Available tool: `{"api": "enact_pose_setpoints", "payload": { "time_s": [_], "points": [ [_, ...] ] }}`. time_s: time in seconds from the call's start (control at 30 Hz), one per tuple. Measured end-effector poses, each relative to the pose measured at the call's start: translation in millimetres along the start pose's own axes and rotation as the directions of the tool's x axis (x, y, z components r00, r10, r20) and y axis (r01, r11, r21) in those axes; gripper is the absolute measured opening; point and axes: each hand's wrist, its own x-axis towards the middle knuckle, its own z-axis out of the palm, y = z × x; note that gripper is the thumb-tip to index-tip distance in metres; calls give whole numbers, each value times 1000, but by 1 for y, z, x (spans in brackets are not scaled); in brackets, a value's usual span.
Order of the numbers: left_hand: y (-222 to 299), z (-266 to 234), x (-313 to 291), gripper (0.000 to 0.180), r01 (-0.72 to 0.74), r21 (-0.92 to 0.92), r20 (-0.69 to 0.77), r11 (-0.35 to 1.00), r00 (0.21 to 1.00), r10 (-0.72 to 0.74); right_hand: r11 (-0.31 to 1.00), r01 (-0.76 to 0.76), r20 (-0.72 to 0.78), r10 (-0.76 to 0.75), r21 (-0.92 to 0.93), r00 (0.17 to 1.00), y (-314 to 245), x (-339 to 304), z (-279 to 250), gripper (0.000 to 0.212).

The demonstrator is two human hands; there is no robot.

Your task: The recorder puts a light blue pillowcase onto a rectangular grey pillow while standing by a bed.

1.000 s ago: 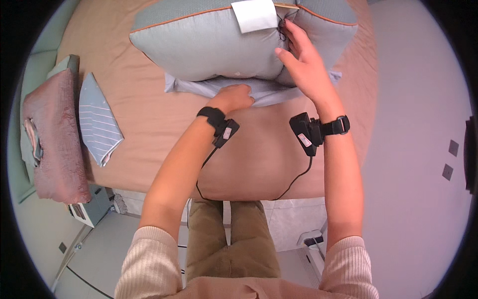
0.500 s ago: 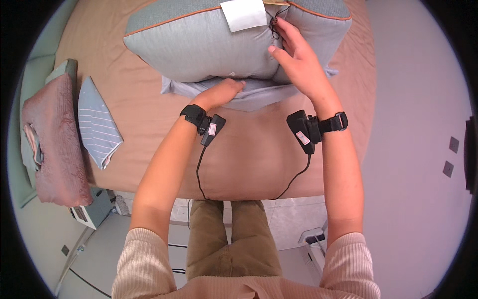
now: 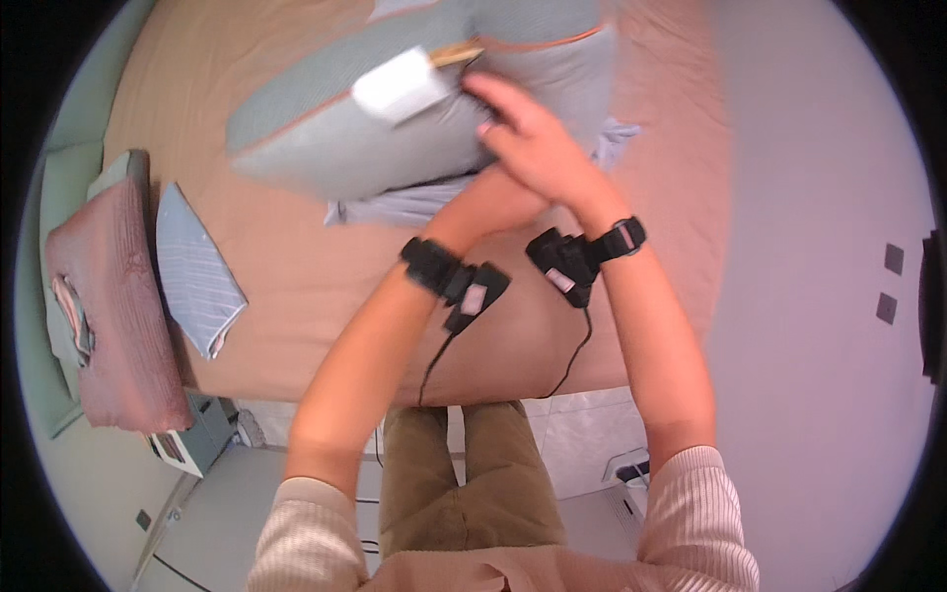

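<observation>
A plump grey-blue cushion (image 3: 345, 153) with orange piping lies tilted on the bed, blurred by motion. A white tag (image 3: 400, 87) hangs over its front, beside a yellowish strip (image 3: 456, 53) at the seam. My right hand (image 3: 538, 153) is at the cushion's front near a dark cord, its index finger stretched out and thumb apart. My left hand (image 3: 498, 202) reaches beneath my right one at the cushion's lower edge; its fingers are hidden. Pale blue-grey cloth (image 3: 395, 207) shows from under the cushion. Each wrist wears a black strapped device with a cable.
The bed (image 3: 286, 286) has a brownish-pink sheet. At left lie a folded blue striped cloth (image 3: 197, 276) and a mauve quilted bundle (image 3: 118, 306) by the green headboard. A small cabinet (image 3: 202, 434) stands beside the bed. A pale wall (image 3: 819, 296) rises at right.
The cushion has turned and shifted left, its left end lower. My right hand has moved left and down with it; my left hand has moved right, under the right one.
</observation>
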Motion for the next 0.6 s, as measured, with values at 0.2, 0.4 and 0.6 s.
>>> {"api": "enact_pose_setpoints", "payload": {
  "time_s": [0.2, 0.4, 0.6],
  "points": [
    [-3, 43, 35, 49, -86, -85, -1, 993, 996, 86, 959, -229, 239, 186, 166, 953, -26, -14, -69, 35],
    [37, 73, -1, 46, -3, -49, -73, 999, 997, -1, 954, -300, -232, 287, -24, 929, -102, -85, -124, 57],
    [53, 112, -58, 43, 138, 48, -48, 989, 990, -136, 894, -235, 8, 258, -381, 966, -82, -99, -91, 85]
  ]
}}
